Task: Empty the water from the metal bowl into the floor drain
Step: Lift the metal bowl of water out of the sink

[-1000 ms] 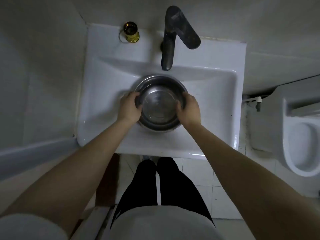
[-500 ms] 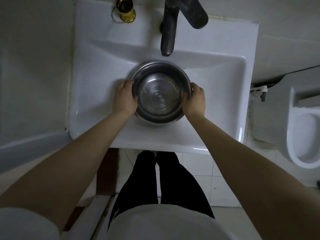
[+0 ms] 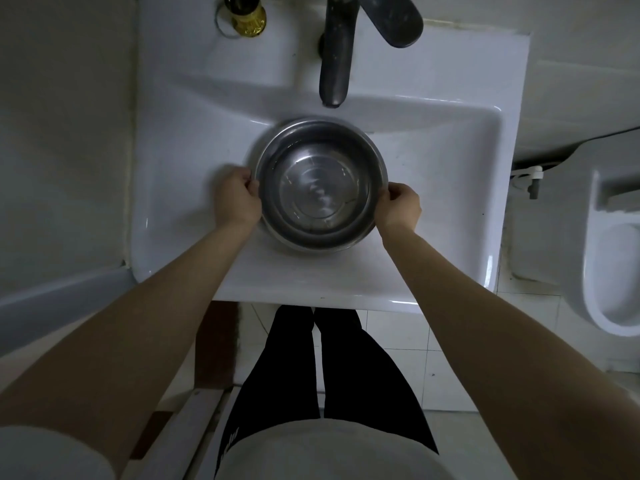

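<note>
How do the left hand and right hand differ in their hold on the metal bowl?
The left hand grips the rim of the metal bowl on its left side; the right hand grips the opposite, right side. The left hand sits slightly higher in the picture than the right. Both are closed on the rim, arms outstretched over the sink.

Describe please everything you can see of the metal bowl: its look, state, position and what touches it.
The metal bowl is round, shiny steel with a thin rolled rim and a flat, ringed bottom. It stands upright with its mouth upward, over the basin of the white sink, just in front of the dark faucet. Clear shallow water seems to lie inside. The left hand and right hand grip its rim on opposite sides.
</note>
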`<state>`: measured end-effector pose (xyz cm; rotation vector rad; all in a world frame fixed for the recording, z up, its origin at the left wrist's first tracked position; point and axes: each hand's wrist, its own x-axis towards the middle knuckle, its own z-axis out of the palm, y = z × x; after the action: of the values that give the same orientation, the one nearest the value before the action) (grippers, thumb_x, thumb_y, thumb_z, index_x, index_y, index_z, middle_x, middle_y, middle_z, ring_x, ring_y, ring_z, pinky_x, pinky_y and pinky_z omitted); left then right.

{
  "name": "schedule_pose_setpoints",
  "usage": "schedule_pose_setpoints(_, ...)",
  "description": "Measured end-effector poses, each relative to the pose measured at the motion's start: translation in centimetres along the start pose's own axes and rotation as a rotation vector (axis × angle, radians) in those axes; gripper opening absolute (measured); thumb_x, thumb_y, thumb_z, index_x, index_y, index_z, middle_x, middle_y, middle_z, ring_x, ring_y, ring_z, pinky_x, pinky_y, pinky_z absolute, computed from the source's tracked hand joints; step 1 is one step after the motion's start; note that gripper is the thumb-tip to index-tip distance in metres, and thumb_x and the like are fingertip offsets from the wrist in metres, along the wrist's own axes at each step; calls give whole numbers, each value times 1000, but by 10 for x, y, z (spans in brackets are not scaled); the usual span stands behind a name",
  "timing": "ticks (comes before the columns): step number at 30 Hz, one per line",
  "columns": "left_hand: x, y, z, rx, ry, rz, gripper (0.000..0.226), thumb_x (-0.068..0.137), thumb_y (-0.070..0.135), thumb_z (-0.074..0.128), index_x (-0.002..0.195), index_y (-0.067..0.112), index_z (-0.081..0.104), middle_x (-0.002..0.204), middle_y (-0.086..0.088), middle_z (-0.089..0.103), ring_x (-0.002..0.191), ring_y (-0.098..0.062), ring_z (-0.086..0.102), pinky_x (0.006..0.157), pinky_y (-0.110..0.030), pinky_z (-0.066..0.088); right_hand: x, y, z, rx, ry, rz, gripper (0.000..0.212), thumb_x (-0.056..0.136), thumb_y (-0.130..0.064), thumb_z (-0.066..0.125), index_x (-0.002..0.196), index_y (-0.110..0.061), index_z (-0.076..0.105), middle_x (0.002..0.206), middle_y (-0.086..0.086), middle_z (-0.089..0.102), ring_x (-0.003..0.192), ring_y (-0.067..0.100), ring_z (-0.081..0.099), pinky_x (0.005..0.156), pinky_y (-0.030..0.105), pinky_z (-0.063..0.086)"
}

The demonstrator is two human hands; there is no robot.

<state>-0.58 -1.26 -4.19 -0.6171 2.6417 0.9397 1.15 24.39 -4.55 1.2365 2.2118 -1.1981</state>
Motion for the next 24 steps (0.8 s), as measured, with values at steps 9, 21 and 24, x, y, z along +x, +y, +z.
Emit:
schedule_pose_setpoints(9,4,0,1,-3,-13,-42,27,95,8,58,117,-4,68,114,-24,71,106,-35,66,90,-33,47,1,-3,2,66,21,53,27,104,-20,52,123,-16,70,112,3,74,97,24,69,96,43,59)
schedule_pose_setpoints(21,-3,6,-10,-47,15,-46,28,94,9,59,118,-3,67,116,-21,71,108,-33,66,93,-30,47,-10,-7,-7,95,40,34,26,104,-19,51,119,-17,72,107,1,74,94,22,70,95,41,60)
schedule_pose_setpoints(24,-7,7,-12,-55,21,-52,26,94,10,60,116,-2,68,114,-20,71,107,-32,66,87,-23,43,-14,-7,-11,101,47,25,25,104,-19,51,117,-18,72,104,0,73,92,21,69,94,39,60)
